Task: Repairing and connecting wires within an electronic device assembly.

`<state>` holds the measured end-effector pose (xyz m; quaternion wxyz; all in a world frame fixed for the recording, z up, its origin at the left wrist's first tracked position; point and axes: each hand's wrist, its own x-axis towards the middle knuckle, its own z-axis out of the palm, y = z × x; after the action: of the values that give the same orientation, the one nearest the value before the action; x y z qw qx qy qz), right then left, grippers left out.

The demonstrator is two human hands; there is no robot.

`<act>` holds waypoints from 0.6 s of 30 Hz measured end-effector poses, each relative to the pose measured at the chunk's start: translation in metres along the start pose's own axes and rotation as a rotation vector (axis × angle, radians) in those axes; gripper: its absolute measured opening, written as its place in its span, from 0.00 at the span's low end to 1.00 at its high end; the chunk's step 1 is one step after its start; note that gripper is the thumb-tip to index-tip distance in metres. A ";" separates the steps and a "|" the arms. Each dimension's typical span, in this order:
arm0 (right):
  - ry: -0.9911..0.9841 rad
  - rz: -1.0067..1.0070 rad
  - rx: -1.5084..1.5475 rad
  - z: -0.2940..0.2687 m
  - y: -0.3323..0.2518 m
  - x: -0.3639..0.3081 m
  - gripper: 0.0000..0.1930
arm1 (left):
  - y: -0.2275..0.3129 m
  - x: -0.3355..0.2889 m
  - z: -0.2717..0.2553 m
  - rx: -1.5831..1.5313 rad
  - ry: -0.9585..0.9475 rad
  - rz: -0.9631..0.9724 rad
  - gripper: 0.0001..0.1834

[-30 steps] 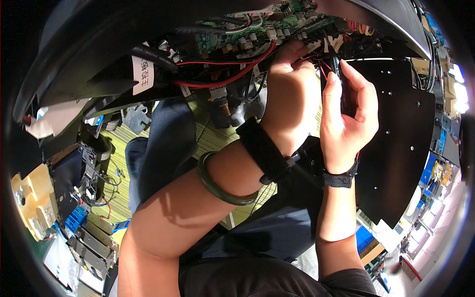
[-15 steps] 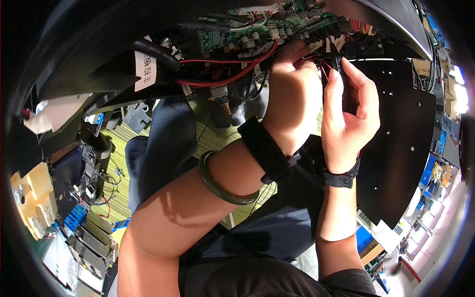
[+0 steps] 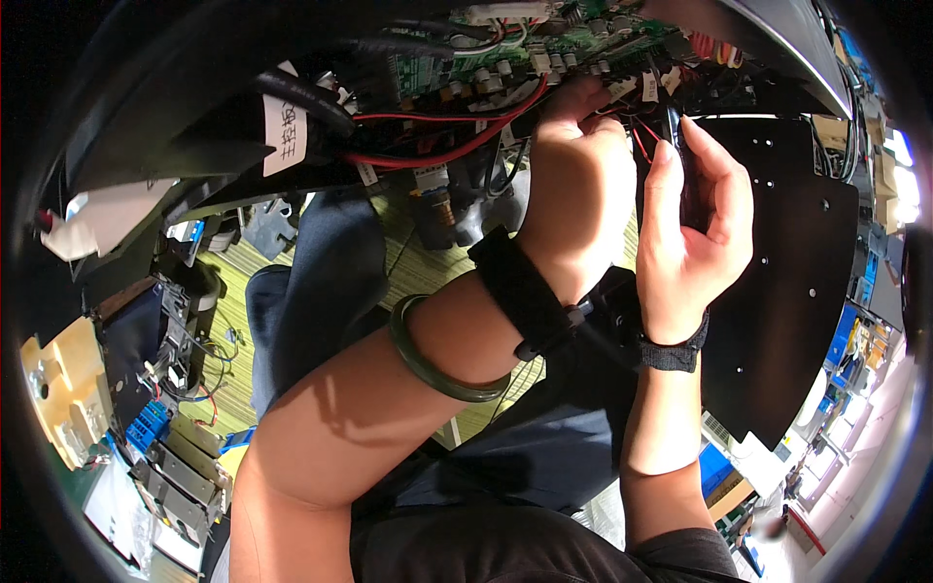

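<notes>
My left hand reaches up among thin wires below a green circuit board. Its fingers are bent and partly hidden, so what they grip cannot be made out. Just to its right, my right hand is closed around a slim black hand tool, held upright with its narrow end towards the wires. White labels hang on the wires near that end. Thicker red cables run left of my left hand, under the board.
A black curved panel with small holes stands right of my right hand. Overhead is the dark housing, with a white tag on a black cable. Metal parts and a blue connector lie at the lower left.
My right hand and the black tool have shifted slightly to the right, away from the left hand. The left hand stays nearly still.
</notes>
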<state>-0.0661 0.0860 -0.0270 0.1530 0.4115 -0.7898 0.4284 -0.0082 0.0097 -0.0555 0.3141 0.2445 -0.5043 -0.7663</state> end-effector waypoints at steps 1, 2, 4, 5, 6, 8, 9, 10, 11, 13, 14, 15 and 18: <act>0.021 -0.027 -0.003 0.001 0.002 0.000 0.11 | 0.003 0.001 0.002 -0.111 0.035 -0.062 0.05; 0.020 -0.026 -0.002 0.001 0.001 0.000 0.11 | 0.006 0.002 0.004 -0.222 0.070 -0.123 0.05; 0.006 0.025 -0.016 0.000 0.000 -0.001 0.11 | 0.015 0.001 0.007 -0.369 0.103 -0.197 0.06; 0.005 0.025 -0.017 0.000 0.001 0.000 0.11 | 0.017 0.001 0.008 -0.517 0.134 -0.270 0.06; 0.015 -0.010 -0.028 0.001 0.002 0.000 0.11 | 0.016 0.001 0.008 -0.518 0.134 -0.270 0.06; 0.024 -0.045 -0.037 0.001 0.001 0.002 0.11 | 0.013 0.001 0.006 -0.503 0.093 -0.232 0.07; 0.014 -0.031 -0.029 0.001 0.001 0.002 0.11 | 0.013 0.000 0.005 -0.503 0.094 -0.231 0.07; 0.004 -0.016 -0.021 0.001 0.001 0.003 0.11 | 0.012 0.000 0.005 -0.466 0.094 -0.224 0.07; 0.004 -0.016 -0.020 0.001 0.000 0.003 0.11 | 0.012 0.000 0.005 -0.429 0.093 -0.216 0.07; 0.005 -0.020 -0.028 0.001 0.000 0.003 0.11 | 0.010 0.000 0.004 -0.422 0.085 -0.206 0.07; 0.005 -0.021 -0.028 0.001 0.000 0.003 0.11 | 0.009 0.001 0.003 -0.416 0.077 -0.196 0.07; 0.000 -0.025 -0.037 0.000 0.000 0.004 0.11 | 0.009 0.001 0.004 -0.417 0.076 -0.196 0.07; 0.004 -0.029 -0.030 0.002 0.001 0.003 0.11 | 0.009 0.001 0.005 -0.412 0.086 -0.190 0.07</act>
<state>-0.0684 0.0831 -0.0263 0.1670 0.4194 -0.7899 0.4150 -0.0103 0.0100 -0.0454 0.3049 0.2540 -0.2978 -0.8682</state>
